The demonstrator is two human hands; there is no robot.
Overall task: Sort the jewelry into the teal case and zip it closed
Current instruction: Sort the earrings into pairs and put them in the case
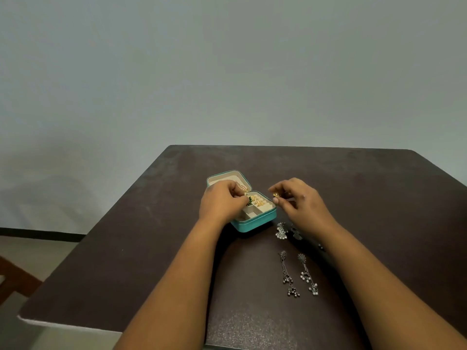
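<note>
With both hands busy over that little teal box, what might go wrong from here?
1. The right hand pinches a small gold piece beside the open teal zip case, not over it; a slip could drop it onto the dark brown table.
2. The right forearm hangs just above the silver fan-shaped earrings; pulling back might sweep them away.
3. The left hand pinches something at the filled compartments and might dislodge jewelry already stored.

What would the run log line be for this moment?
teal case: open | left hand: pinching green piece over case | right hand: pinching gold piece | long silver earrings: on table
</note>
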